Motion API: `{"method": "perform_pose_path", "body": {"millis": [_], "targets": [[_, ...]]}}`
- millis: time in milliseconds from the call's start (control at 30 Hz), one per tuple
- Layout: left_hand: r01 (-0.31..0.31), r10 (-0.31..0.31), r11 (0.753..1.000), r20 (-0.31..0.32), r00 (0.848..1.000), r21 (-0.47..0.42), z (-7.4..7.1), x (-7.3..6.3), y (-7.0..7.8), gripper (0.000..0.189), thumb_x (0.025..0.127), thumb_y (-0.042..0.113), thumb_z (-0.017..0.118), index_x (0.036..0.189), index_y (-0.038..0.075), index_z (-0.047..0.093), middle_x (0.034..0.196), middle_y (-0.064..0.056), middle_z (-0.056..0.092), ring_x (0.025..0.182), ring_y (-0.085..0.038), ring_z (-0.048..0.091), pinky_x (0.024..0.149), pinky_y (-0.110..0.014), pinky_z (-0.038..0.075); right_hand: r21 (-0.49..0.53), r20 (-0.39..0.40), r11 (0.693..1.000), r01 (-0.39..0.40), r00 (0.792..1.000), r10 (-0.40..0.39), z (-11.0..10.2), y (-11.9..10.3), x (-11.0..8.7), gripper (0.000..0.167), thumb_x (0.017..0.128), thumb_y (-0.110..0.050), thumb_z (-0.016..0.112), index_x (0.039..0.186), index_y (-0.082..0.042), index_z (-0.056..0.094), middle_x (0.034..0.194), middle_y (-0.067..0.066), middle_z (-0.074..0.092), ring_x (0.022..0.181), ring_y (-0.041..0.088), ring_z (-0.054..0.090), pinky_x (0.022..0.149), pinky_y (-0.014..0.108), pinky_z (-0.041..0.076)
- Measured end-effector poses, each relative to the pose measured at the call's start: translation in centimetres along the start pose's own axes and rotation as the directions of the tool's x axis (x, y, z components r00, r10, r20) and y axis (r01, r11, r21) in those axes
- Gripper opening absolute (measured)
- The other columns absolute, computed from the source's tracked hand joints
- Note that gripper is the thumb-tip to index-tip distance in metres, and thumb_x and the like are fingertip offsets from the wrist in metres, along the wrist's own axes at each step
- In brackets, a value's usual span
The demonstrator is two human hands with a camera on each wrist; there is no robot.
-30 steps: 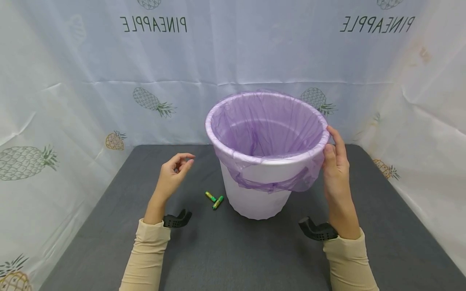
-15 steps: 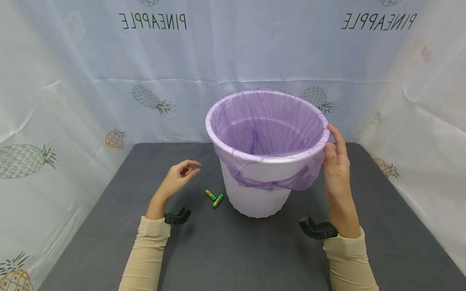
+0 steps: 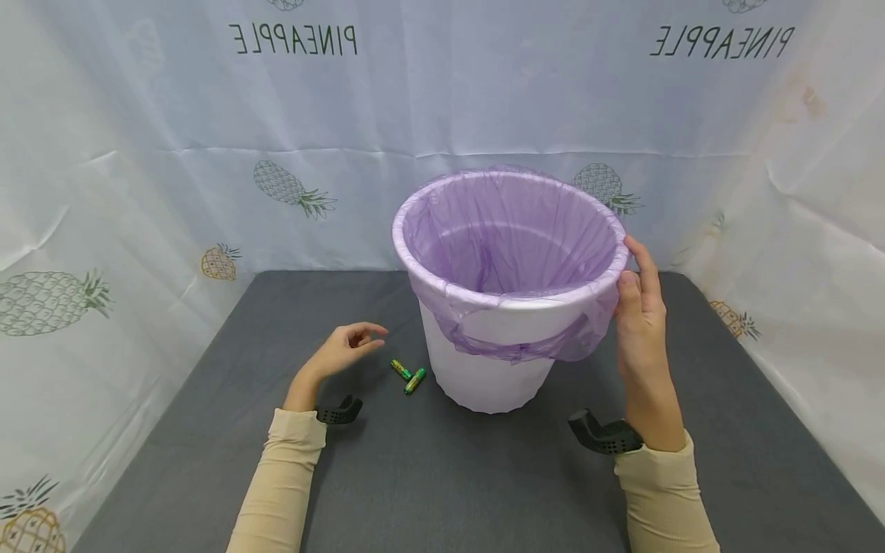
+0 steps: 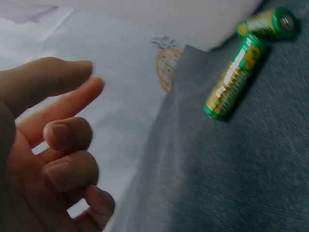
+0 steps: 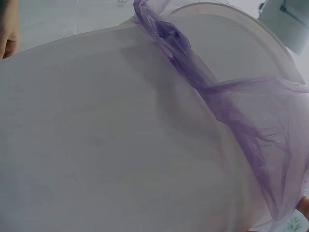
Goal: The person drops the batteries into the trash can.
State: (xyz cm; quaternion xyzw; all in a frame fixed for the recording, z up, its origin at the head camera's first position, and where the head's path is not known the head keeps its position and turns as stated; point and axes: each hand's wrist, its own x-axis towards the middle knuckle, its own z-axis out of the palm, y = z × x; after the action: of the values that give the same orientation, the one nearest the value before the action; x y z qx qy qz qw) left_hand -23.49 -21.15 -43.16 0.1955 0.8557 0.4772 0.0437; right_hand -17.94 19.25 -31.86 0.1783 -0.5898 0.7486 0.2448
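Note:
A white trash can (image 3: 487, 384) stands on the table, lined with a purple plastic bag (image 3: 525, 230) folded over its rim. My right hand (image 3: 641, 322) rests against the can's right side, thumb and fingertips touching the bag-covered rim. Left of the can lie two green and gold batteries, one (image 3: 401, 369) touching the other (image 3: 415, 381). My left hand (image 3: 342, 349) is just left of them, holding nothing. In the left wrist view its thumb and index finger extend apart from the nearer battery (image 4: 235, 79), while the other fingers curl loosely.
The table has a dark grey cloth (image 3: 442, 484). A white curtain (image 3: 373, 100) with pineapple prints surrounds the table at the back and sides. Each wrist carries a black mount, one on the left (image 3: 339, 412) and one on the right (image 3: 604, 435).
My left hand has moved down and to the right, closer to the batteries. The right hand keeps its place at the rim, and the can and batteries stay where they were.

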Motion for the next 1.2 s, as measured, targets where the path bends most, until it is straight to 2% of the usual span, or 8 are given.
{"method": "perform_pose_path", "body": {"millis": [100, 200, 367, 633, 767, 1200], "targets": [[0.030, -0.032, 0.999, 0.064, 0.997, 0.021, 0.2, 0.0, -0.6, 0.032, 0.094, 0.015, 0.062, 0.120, -0.003, 0.063, 0.069, 0.003, 0.042, 0.054, -0.003, 0.032, 0.055, -0.021, 0.032, 0.006, 0.007, 1.000, 0.000, 1.000, 0.000, 0.0, 0.0, 0.0, 0.041, 0.101, -0.021, 0.048, 0.142, -0.017, 0.045, 0.095, -0.005, 0.059, 0.080, 0.003, 0.056, 0.072, 0.016, 0.047], [0.051, -0.058, 0.997, 0.103, 0.993, 0.063, 0.5, 0.1, -1.2, 0.033, 0.093, 0.016, 0.063, 0.121, -0.002, 0.063, 0.070, 0.002, 0.043, 0.056, -0.002, 0.034, 0.057, -0.021, 0.033, 0.002, 0.007, 1.000, -0.001, 1.000, 0.001, 0.0, -0.1, 0.0, 0.041, 0.101, -0.021, 0.047, 0.142, -0.018, 0.045, 0.095, -0.005, 0.059, 0.080, 0.003, 0.055, 0.072, 0.016, 0.047], [0.048, -0.062, 0.993, 0.126, 0.990, 0.111, 1.0, 0.4, -1.9, 0.030, 0.094, 0.018, 0.062, 0.119, 0.001, 0.065, 0.069, 0.003, 0.043, 0.056, -0.002, 0.034, 0.058, -0.021, 0.034, 0.001, 0.007, 1.000, -0.004, 1.000, 0.004, -0.1, 0.0, 0.0, 0.041, 0.101, -0.020, 0.048, 0.142, -0.018, 0.045, 0.095, -0.005, 0.058, 0.079, 0.003, 0.055, 0.071, 0.016, 0.047], [0.074, -0.091, 0.991, 0.148, 0.985, 0.112, 1.4, 0.6, -2.5, 0.029, 0.093, 0.017, 0.064, 0.117, 0.002, 0.065, 0.068, 0.004, 0.037, 0.057, -0.003, 0.031, 0.058, -0.021, 0.031, 0.015, 0.004, 1.000, 0.003, 1.000, -0.003, 0.0, -0.1, 0.0, 0.041, 0.101, -0.020, 0.048, 0.142, -0.017, 0.045, 0.104, -0.004, 0.058, 0.084, 0.003, 0.056, 0.074, 0.015, 0.048], [0.061, -0.080, 0.991, 0.168, 0.982, 0.118, 1.6, 0.5, -2.7, 0.031, 0.092, 0.017, 0.065, 0.118, 0.000, 0.065, 0.067, 0.004, 0.035, 0.057, -0.004, 0.029, 0.058, -0.022, 0.028, 0.010, -0.003, 1.000, 0.004, 1.000, -0.004, 0.0, -0.1, 0.0, 0.041, 0.101, -0.020, 0.047, 0.142, -0.017, 0.045, 0.107, -0.004, 0.057, 0.087, 0.004, 0.056, 0.077, 0.015, 0.048], [0.057, -0.091, 0.982, 0.189, 0.978, 0.178, 2.0, 0.4, -2.2, 0.031, 0.091, 0.015, 0.065, 0.120, 0.002, 0.066, 0.062, 0.005, 0.031, 0.056, -0.005, 0.027, 0.059, -0.021, 0.028, -0.025, -0.037, 0.999, -0.026, 0.999, 0.025, 0.1, -0.2, -0.1, 0.040, 0.101, -0.022, 0.048, 0.141, -0.021, 0.046, 0.086, -0.008, 0.058, 0.073, 0.001, 0.054, 0.065, 0.016, 0.046]]}}
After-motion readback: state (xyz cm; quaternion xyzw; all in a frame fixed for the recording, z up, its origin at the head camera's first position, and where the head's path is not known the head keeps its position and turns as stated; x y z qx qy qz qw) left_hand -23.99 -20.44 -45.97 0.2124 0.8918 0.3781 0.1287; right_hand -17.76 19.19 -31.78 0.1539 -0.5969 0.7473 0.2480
